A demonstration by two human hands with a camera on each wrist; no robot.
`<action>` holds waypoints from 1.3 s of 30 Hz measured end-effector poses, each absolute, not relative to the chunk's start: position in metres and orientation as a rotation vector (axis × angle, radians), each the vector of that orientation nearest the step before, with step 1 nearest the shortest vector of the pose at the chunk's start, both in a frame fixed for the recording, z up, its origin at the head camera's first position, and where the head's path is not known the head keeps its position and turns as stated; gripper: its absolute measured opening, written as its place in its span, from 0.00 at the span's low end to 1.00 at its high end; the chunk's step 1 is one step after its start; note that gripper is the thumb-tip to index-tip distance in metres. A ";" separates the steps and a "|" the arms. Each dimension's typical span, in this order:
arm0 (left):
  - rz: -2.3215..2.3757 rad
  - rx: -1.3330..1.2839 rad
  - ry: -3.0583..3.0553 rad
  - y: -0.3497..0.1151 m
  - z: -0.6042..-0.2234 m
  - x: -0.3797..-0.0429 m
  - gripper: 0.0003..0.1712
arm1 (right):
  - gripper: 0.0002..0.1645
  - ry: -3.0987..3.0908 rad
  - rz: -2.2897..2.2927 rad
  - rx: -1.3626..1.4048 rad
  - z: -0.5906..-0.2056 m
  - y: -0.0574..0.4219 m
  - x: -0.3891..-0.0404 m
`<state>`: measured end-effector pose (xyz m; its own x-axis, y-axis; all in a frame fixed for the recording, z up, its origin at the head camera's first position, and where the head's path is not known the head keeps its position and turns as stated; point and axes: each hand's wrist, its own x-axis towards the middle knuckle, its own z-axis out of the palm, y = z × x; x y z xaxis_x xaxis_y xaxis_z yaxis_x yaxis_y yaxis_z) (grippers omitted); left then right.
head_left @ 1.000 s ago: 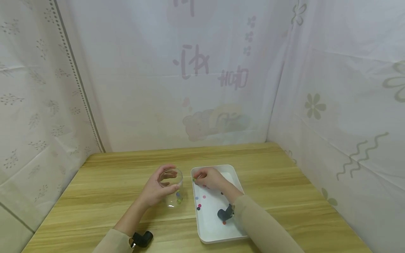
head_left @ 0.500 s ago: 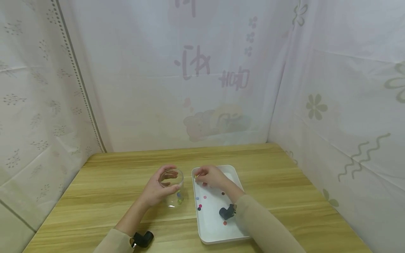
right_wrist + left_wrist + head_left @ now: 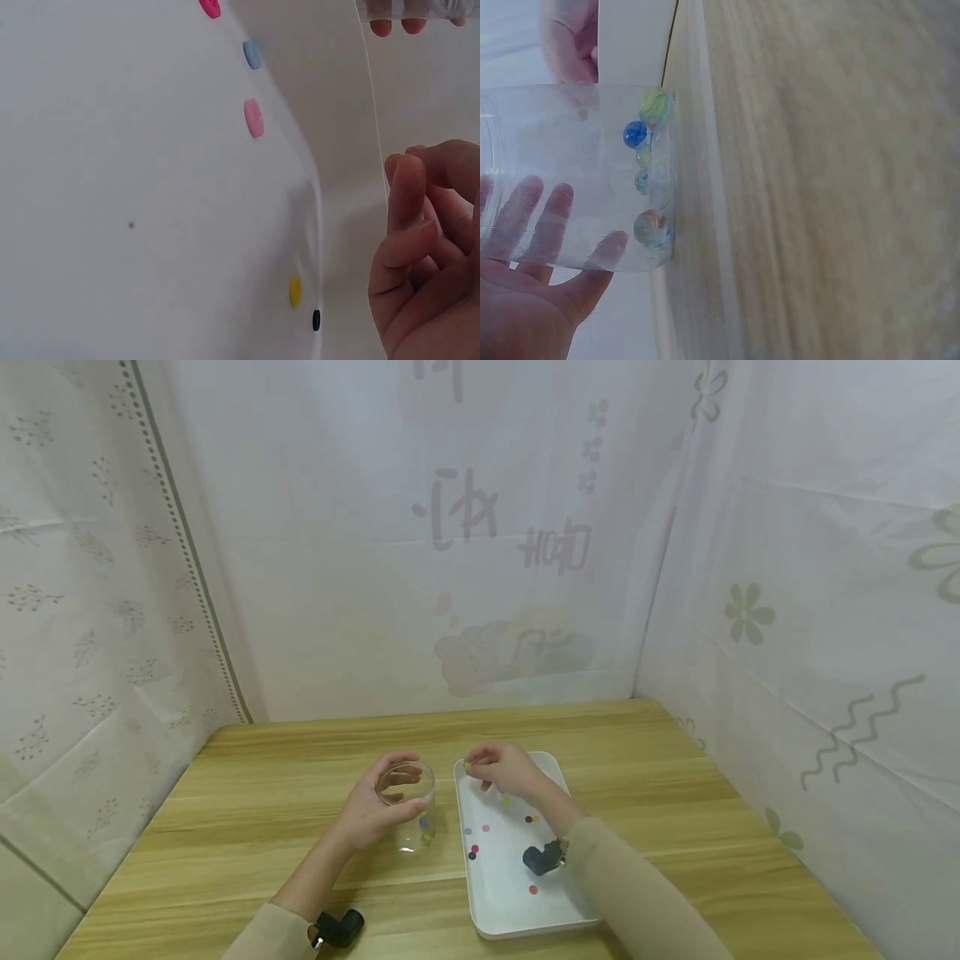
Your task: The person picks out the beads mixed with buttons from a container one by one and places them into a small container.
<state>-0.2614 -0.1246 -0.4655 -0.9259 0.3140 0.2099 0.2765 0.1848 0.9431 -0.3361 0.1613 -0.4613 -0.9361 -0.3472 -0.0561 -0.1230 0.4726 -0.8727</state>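
My left hand (image 3: pixel 378 806) grips a clear jar (image 3: pixel 562 142), its fingers and thumb around the side. The jar stands upright on the table to the left of the white tray (image 3: pixel 495 927). Several glass marbles lie at its bottom, among them a blue marble (image 3: pixel 635 135) and a clear swirled marble (image 3: pixel 651 228). Over the far left corner of the tray, my right hand (image 3: pixel 506 772) pinches a small yellow-green marble (image 3: pixel 467 766) between thumb and fingertips. In the right wrist view the fingers (image 3: pixel 409 187) hide it.
Small flat discs lie scattered in the tray: a pink disc (image 3: pixel 254 118), a blue disc (image 3: pixel 252 55), a yellow disc (image 3: pixel 295 292), a red disc (image 3: pixel 533 889) and several others. The wooden table (image 3: pixel 285 768) is enclosed by printed white curtains (image 3: pixel 360 610).
My right hand has risen and drawn toward the tray's far edge with the small marble at its fingertips, uncovering yellow discs beneath. The left hand and jar have stayed in place.
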 end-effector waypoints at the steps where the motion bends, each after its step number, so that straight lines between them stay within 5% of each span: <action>1: 1.891 0.596 2.397 -0.125 -0.465 -0.262 0.40 | 0.14 2.492 -1.460 -0.400 -0.460 0.162 -0.336; 39: 1.875 0.614 2.413 -0.125 -0.466 -0.262 0.43 | 0.19 2.313 -1.807 -0.464 -0.413 0.150 -0.308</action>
